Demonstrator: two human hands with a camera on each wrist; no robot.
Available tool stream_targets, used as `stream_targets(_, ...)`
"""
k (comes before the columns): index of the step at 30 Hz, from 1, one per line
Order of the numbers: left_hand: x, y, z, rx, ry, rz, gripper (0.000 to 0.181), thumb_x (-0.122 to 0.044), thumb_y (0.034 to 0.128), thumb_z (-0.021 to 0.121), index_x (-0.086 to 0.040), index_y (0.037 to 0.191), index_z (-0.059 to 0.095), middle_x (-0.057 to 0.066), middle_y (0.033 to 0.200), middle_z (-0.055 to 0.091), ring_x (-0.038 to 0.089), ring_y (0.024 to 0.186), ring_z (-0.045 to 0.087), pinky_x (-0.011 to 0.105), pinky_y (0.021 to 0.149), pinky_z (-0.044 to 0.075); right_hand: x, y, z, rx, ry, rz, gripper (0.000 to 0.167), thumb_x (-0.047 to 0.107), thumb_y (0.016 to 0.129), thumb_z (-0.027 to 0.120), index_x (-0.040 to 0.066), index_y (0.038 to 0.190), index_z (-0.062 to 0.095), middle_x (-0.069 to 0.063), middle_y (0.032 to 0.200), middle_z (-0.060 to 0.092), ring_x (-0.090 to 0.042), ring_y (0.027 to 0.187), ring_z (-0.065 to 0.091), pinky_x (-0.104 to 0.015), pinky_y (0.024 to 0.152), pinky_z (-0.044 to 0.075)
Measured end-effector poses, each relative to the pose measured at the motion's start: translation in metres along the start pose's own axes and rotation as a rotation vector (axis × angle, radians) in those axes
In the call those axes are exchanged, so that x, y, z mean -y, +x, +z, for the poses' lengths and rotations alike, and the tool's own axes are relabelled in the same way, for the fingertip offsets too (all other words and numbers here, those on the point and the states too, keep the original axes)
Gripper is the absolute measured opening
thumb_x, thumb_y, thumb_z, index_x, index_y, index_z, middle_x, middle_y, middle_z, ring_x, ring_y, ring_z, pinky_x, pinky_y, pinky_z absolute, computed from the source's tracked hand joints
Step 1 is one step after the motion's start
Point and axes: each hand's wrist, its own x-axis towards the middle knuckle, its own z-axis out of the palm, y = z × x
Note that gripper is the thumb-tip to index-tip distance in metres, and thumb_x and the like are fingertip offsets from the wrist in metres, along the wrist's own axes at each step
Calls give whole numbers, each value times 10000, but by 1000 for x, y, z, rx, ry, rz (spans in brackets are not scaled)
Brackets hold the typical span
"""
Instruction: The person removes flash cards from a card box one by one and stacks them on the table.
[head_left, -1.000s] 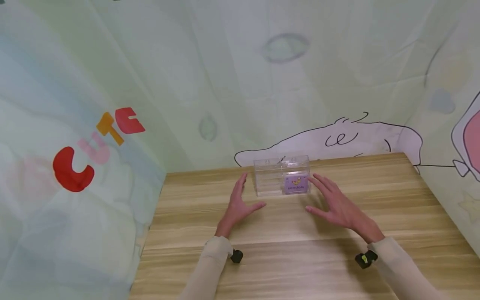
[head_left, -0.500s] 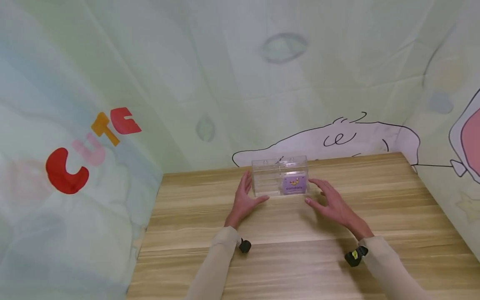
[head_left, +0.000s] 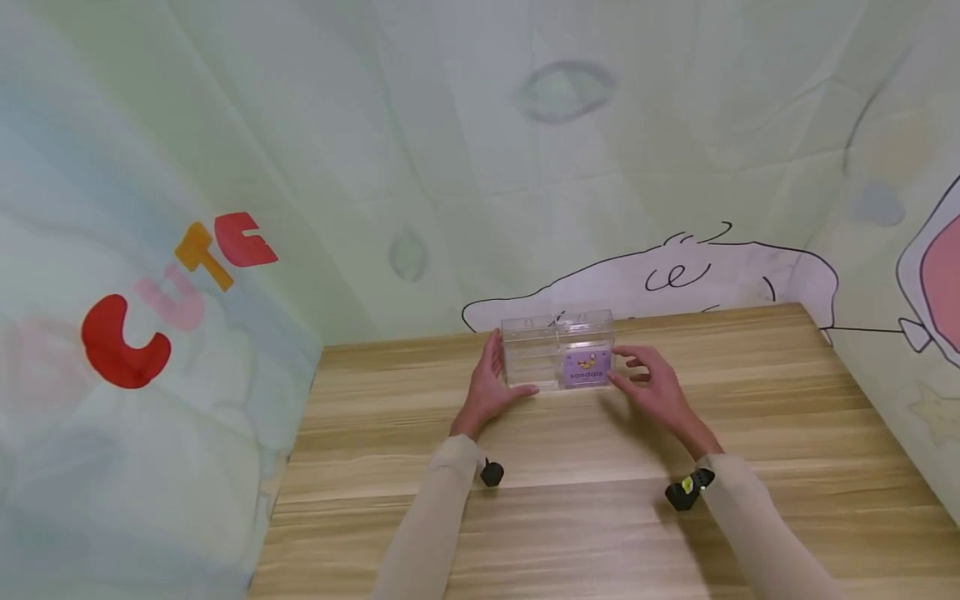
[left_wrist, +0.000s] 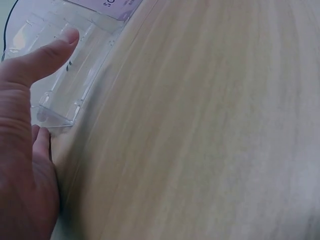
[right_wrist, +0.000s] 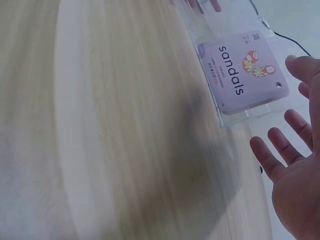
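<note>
A clear plastic card holder with two compartments stands at the back of the table. In its right compartment is a stack of purple cards, the front one printed "sandals" with a picture of sandals. My left hand lies around the holder's left end, fingers along the side and thumb stretched across the front; the left wrist view shows the thumb over the clear wall. Beside the right end is my right hand, thumb close to the cards' edge and fingers loosely bent. In the right wrist view, the thumb appears apart from the cards.
The wood-grain table stretches forward to a printed cloth backdrop just behind the holder. Another cloth panel with the coloured letters "CUTE" hangs on the left. A black wrist device sits at the right cuff.
Both hands have moved forward and inward to the holder's ends. The right thumb and fingers have come nearer to the cards. The holder stays in place on the table.
</note>
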Motion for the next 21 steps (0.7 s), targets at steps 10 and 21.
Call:
stream_targets(10,-4,8,0,49,23,11,1384,-216,660,1011,-268,1681,78,28,1707,241,246,1529,314,369,1237,287,1,12,-1,1,-28,26,363,132,981,730,19,1318,654,-238,1234,587,-341,1023,601,-452,847,598)
stream_targets(21,-5,9,-3,80,80,-21,1396,-197,683,996,-290,1680,23,17,1718,210,228,1532,306,335,1236,278,0,15,2,6,-31,36,339,113,968,740,13,1284,668,-217,1207,590,-335,1014,609,-437,829,607)
